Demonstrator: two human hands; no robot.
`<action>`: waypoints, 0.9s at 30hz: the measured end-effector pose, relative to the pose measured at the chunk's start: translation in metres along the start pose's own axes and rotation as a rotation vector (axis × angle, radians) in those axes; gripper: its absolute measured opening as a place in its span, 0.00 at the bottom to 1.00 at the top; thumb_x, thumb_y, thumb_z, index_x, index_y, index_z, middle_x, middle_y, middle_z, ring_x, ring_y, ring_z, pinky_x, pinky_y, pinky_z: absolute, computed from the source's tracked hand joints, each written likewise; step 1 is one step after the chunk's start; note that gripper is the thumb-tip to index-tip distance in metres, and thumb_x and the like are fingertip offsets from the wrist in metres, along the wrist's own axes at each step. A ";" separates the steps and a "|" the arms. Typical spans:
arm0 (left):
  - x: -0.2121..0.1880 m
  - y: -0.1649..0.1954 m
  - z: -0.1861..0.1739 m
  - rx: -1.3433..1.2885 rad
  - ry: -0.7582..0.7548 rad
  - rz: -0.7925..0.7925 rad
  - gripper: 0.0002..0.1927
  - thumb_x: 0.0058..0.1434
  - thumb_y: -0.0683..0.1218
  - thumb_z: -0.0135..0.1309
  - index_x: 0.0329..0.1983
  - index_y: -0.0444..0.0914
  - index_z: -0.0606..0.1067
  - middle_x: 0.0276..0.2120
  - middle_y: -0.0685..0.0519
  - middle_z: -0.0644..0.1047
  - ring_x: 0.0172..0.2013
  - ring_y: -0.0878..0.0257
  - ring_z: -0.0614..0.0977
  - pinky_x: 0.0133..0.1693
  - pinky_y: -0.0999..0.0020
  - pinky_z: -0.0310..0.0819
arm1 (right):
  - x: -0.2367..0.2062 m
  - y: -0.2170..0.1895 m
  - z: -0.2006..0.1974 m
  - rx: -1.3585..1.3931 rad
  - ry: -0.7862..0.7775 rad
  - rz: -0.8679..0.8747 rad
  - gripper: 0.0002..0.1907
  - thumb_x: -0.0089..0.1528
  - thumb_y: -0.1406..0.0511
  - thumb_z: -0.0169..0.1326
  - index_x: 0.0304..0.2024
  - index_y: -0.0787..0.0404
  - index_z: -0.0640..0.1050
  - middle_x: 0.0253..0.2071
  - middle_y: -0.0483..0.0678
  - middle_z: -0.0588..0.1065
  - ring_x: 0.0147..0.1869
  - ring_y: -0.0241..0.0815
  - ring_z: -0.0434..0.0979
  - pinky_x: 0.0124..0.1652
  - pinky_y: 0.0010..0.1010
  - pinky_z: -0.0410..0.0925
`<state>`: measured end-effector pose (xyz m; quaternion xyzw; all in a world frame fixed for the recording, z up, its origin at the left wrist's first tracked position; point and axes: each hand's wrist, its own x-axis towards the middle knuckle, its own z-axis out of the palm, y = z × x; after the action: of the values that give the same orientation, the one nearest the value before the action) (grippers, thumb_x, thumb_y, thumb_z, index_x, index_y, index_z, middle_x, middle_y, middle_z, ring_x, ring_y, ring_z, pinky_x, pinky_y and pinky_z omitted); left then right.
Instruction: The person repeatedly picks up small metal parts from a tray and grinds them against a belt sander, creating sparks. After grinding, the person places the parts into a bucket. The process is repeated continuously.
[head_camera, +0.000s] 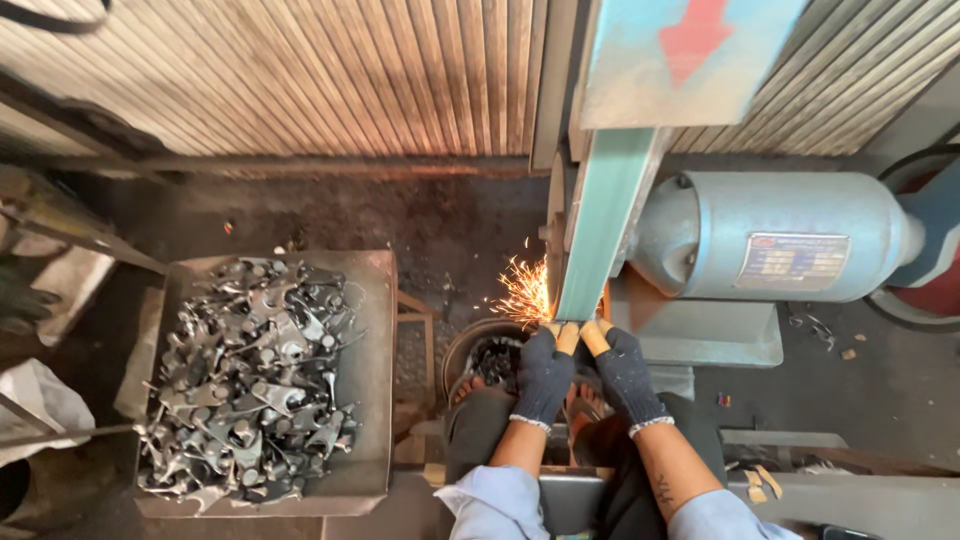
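Observation:
Both my hands wear dark knitted gloves with yellowish fingertips. My left hand (545, 372) and my right hand (625, 372) are side by side, fingers pinched together against the lower end of a green sanding belt (605, 225). The piece held between them is hidden by the fingers. Orange sparks (525, 292) fly to the left off the belt just above my left hand. The belt runs up to a blue guard (680, 60) with a red arrow. A grey-blue motor (770, 235) sits to the right of the belt.
A metal tray (372, 400) at the left holds a heap of several dark forged metal parts (250, 380). A round dark bucket (490, 355) with more parts stands below the sparks. A corrugated metal wall (300, 70) runs behind. My knees and feet are below the hands.

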<state>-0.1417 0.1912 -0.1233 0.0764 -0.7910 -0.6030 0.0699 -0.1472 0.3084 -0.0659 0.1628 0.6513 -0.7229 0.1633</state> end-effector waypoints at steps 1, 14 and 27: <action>-0.001 0.000 0.006 0.061 0.027 0.043 0.17 0.69 0.52 0.54 0.40 0.33 0.80 0.35 0.42 0.83 0.36 0.51 0.85 0.39 0.60 0.77 | 0.000 0.003 -0.004 0.008 0.007 -0.060 0.20 0.69 0.57 0.54 0.40 0.71 0.78 0.31 0.47 0.74 0.34 0.38 0.70 0.35 0.31 0.65; -0.027 0.050 -0.152 0.369 -0.063 0.452 0.20 0.63 0.55 0.57 0.47 0.35 0.77 0.43 0.41 0.80 0.45 0.44 0.82 0.48 0.53 0.75 | -0.058 0.025 -0.015 -0.722 0.166 -0.325 0.27 0.64 0.54 0.58 0.59 0.64 0.77 0.50 0.55 0.79 0.55 0.46 0.78 0.54 0.37 0.67; -0.072 0.009 -0.318 1.313 -0.244 0.123 0.18 0.70 0.46 0.38 0.56 0.40 0.76 0.48 0.40 0.80 0.40 0.44 0.85 0.39 0.50 0.79 | -0.110 0.051 0.034 -1.286 -0.414 -0.171 0.33 0.60 0.45 0.53 0.64 0.51 0.72 0.63 0.52 0.72 0.66 0.53 0.70 0.60 0.39 0.64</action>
<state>-0.0076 -0.0915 -0.0328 -0.0109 -0.9989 0.0043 -0.0465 -0.0272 0.2726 -0.0588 -0.1604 0.9175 -0.2188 0.2910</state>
